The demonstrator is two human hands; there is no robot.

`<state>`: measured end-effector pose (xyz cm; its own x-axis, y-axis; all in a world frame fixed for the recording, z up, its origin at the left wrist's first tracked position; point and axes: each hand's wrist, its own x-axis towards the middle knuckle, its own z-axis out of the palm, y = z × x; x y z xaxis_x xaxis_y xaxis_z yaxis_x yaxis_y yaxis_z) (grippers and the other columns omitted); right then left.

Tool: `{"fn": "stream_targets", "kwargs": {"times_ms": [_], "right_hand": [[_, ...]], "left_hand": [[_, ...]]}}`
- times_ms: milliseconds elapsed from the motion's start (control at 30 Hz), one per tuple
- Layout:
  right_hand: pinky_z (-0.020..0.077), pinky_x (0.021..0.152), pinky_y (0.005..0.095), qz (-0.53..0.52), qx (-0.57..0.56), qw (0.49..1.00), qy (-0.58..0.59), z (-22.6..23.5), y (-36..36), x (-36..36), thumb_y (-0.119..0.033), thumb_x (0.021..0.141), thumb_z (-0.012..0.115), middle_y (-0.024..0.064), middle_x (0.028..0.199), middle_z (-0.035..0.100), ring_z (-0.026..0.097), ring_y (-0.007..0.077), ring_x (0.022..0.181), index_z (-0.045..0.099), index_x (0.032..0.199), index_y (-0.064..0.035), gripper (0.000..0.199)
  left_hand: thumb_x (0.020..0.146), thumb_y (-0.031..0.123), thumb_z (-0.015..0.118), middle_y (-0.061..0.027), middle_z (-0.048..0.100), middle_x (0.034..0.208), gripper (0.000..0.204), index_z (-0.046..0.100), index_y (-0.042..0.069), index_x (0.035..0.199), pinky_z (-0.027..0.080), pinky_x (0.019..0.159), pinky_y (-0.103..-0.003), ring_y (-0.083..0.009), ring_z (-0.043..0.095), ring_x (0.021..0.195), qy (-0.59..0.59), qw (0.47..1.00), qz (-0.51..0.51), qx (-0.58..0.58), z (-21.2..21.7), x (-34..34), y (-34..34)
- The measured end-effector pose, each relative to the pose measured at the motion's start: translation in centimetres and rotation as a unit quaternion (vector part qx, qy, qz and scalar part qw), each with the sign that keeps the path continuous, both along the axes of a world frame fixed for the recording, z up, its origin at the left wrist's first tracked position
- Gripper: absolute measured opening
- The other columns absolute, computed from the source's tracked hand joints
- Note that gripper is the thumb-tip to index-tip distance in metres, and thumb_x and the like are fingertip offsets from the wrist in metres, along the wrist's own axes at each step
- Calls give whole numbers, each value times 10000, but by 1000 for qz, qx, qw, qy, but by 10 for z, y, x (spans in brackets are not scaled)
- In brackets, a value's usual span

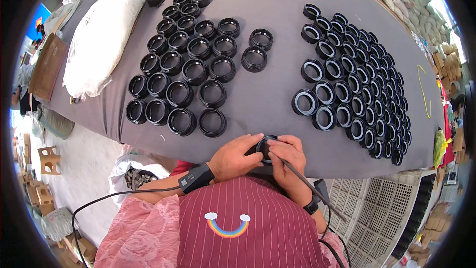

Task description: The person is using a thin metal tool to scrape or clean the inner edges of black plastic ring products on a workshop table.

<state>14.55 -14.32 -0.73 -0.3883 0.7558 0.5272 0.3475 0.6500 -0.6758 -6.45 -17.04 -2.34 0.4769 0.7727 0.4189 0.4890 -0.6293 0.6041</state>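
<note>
At the table's near edge, a black ring (267,144) is pinched in my left hand (237,157), whose thumb and fingers close on its left side. My right hand (288,158) is closed at the ring's right side, around a thin dark rod (312,186) that slants down to the right. The rod's upper end is hidden by my fingers at the ring. To the left stand rows of plain black rings (212,122). On the right, a dense group of black rings with pale inner rims (325,118) covers the table.
A large white sack (106,39) lies on the grey-covered table (267,92) at the left. Below the near right edge stand pale plastic crates (374,208). An open bag (136,171) with dark pieces sits at lower left. Cables (99,203) run from my wrists.
</note>
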Motion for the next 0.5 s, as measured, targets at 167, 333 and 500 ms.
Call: {"fn": "stream_targets", "kwargs": {"times_ms": [167,333,500], "right_hand": [[523,899,440,-25,16,999,-22,10,4,10,-11,872,706,141,982,723,653,344,988,649,928,-21,80],[532,811,417,-6,-33,996,-87,34,1,18,19,834,720,146,893,656,634,359,947,637,913,-22,122],[526,809,437,52,-90,993,-53,31,0,24,-7,845,725,127,866,646,637,339,918,639,907,-26,108]], "left_hand": [[824,154,767,-301,548,1346,259,634,35,1012,486,1019,-501,-455,582,1184,9,1000,0,-19,2,2,-2],[826,170,769,-299,548,1346,259,637,32,1001,483,1035,-507,-454,582,1185,2,1000,13,-26,6,5,-4],[827,175,769,-289,550,1353,250,642,34,990,475,1057,-519,-444,581,1197,5,999,22,-25,6,5,-5]]}}
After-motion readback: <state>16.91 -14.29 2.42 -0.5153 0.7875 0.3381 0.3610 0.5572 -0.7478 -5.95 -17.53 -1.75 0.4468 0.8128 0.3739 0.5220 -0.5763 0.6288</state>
